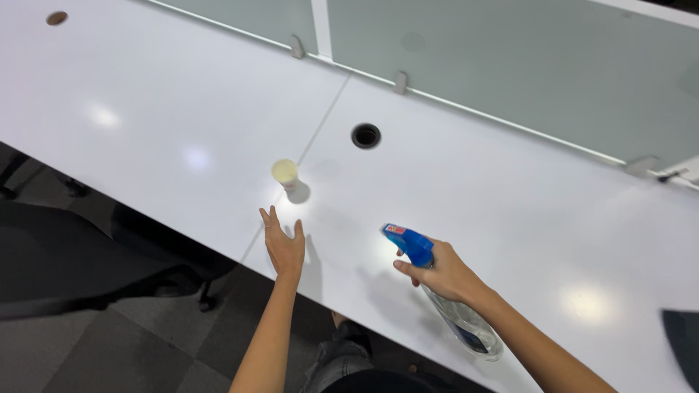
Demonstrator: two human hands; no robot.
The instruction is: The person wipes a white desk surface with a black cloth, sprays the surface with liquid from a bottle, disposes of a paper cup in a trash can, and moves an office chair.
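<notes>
White laminate runs the length of the desk point(510, 211) under us, and we stand at its near edge with both hands out over it; our right hand point(444, 275) is wrapped around the neck of a clear spray bottle point(455, 309) with a blue trigger head point(409, 243), forefinger up near the trigger, the bottle tilted so its base points back toward us and its nozzle aims out across the surface; our left hand point(282, 246) is spread wide, fingers fanned, holding nothing, and hovers just above the desk edge, though we cannot tell whether the palm touches the laminate. A small pale paper cup point(285, 173) stands upright beyond the left fingertips, near but clearly apart, beside the seam between two desk panels; a round cable hole point(365, 135) lies further back. We judge that we are at the aiming stage with the sprayer; squeezing would call for a steady wrist and the nozzle kept low, and the cup sits close to the line of spray.
</notes>
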